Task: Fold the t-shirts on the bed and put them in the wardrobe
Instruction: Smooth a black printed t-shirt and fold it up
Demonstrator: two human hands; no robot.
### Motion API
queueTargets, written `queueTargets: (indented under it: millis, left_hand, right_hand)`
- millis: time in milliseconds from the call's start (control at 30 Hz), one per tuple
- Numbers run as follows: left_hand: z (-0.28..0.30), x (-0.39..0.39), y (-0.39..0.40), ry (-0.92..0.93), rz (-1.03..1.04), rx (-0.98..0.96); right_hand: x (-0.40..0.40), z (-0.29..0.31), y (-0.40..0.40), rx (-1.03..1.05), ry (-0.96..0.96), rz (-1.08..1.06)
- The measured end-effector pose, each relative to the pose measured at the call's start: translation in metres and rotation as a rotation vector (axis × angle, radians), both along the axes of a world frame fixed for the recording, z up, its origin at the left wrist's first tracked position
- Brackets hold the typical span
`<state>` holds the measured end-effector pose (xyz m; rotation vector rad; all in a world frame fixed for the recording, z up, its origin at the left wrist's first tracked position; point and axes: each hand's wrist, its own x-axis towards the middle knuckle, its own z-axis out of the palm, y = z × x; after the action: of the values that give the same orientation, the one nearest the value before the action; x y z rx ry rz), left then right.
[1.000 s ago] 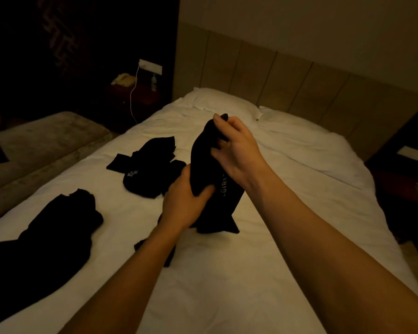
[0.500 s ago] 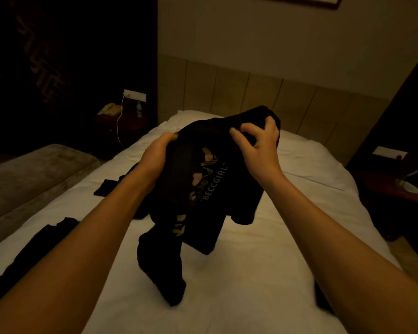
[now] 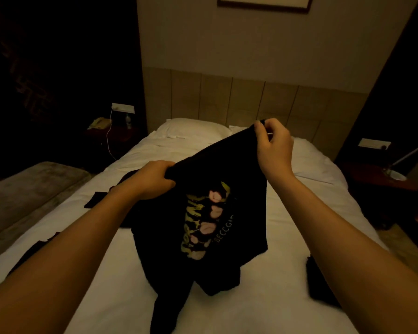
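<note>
A black printed t-shirt hangs spread over the white-sheeted bed, its lower end trailing onto the sheet. The left hand grips its upper edge in a closed fist; the right hand, higher and farther, pinches the opposite corner with curled fingers. More dark garments lie left on the bed, another at the near right. A white pillow rests against the panelled headboard. A telephone sits on the far-left nightstand; a desk lamp stands right.
</note>
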<state>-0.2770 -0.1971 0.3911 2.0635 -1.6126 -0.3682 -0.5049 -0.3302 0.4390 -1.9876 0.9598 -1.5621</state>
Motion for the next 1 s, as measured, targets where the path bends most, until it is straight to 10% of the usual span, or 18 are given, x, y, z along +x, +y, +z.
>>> queueTargets:
  millis: [300,533,800,1000]
  left_hand:
    - [0.023,-0.036,-0.016,0.177,0.121,-0.298]
    - [0.079,-0.111,-0.039,0.286,-0.179,-0.091]
    - [0.021,-0.126,-0.012,0.766,-0.185,-0.162]
    - [-0.041,-0.131,0.012,0.721,-0.189,-0.14]
  right_hand:
    - [-0.062,-0.035,-0.024,0.266,0.064,-0.104]
    - [-0.058,-0.038,0.023,0.139,0.44,0.442]
    - [-0.049,-0.048,0.042,0.405,-0.067,0.474]
    - [-0.044,-0.031,0.07,0.538,-0.038,0.203]
